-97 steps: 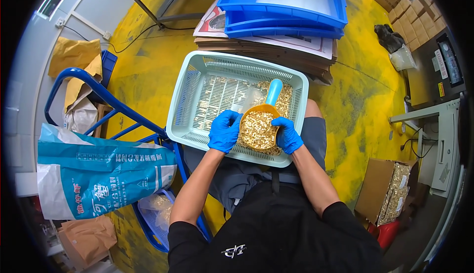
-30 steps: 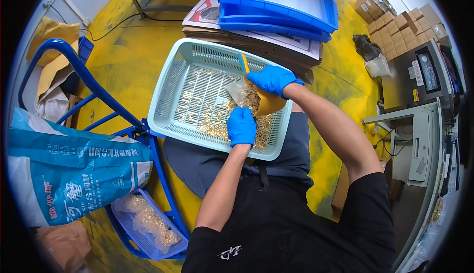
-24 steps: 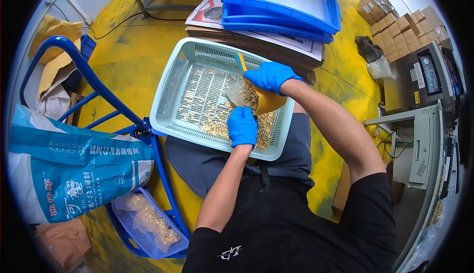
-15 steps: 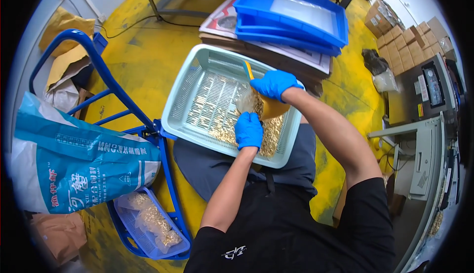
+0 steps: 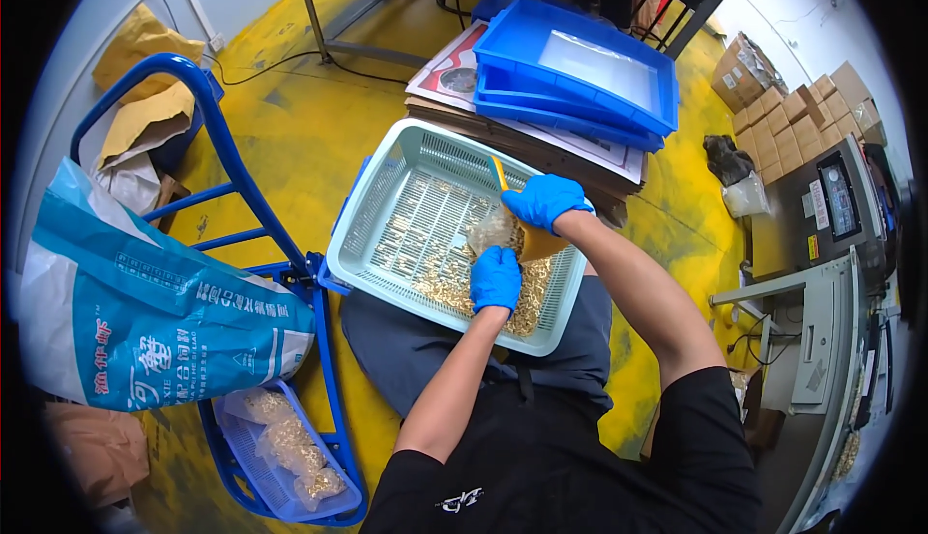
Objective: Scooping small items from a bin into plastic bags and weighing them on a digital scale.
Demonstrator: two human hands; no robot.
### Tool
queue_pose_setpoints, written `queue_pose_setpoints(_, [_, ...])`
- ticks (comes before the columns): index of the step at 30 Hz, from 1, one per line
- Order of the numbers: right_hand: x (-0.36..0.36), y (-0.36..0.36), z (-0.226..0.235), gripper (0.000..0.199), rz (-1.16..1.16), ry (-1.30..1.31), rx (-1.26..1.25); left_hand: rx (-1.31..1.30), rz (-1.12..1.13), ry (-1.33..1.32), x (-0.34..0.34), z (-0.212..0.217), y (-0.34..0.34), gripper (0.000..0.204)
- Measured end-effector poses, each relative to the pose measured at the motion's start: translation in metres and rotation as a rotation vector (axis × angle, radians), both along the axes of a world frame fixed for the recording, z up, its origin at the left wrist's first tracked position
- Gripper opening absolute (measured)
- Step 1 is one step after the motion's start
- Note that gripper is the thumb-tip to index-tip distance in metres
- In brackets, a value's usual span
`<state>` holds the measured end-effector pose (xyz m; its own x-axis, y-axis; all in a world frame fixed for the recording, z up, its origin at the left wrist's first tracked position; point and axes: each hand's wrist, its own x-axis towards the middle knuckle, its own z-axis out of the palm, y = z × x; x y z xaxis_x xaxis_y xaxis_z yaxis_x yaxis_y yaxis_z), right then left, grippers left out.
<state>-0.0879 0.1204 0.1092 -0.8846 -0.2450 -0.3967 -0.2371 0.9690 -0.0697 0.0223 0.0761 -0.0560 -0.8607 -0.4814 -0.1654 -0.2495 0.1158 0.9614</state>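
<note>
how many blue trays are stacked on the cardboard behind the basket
2 that I can tell: the top blue tray, holding a clear sheet, and a second tray nested right under it on the cardboard pile. More could be hidden within the stack.

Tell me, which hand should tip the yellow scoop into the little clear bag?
Probably the right hand: its grip is already on the yellow scoop, just above the clear bag. The left hand is busy at the bag over the pale slotted basket, so it looks better placed to steady it.
</note>
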Motion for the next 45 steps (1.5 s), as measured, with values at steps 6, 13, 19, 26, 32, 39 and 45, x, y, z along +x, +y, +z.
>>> queue_pose_setpoints(6, [-0.003,-0.005,-0.002,0.053,-0.003,0.037,0.026,0.088,0.036,0.085,0.001,0.003,0.003,0.024])
queue_pose_setpoints(13, [0.005,-0.016,0.001,0.049,0.034,0.053,0.031,0.296,0.106,0.099,0.006,0.013,0.001,0.027])
queue_pose_setpoints(19, [0.009,-0.019,0.002,0.047,0.051,0.081,0.025,0.325,0.106,0.094,0.01,0.024,-0.004,0.026])
queue_pose_setpoints(26, [0.024,-0.027,0.005,0.043,0.188,0.214,0.013,0.453,0.073,0.15,0.013,0.02,-0.006,0.029])
queue_pose_setpoints(32, [0.042,-0.034,0.015,0.039,0.326,0.271,-0.012,0.551,0.107,0.136,0.016,0.01,-0.008,0.029])
queue_pose_setpoints(39, [0.027,-0.027,0.037,0.046,0.323,0.372,0.013,0.427,0.054,0.073,0.023,0.016,-0.017,0.023])
queue_pose_setpoints(45, [-0.043,-0.037,-0.028,0.053,0.023,0.141,-0.859,0.516,0.086,-0.017,0.029,0.03,-0.014,0.022])
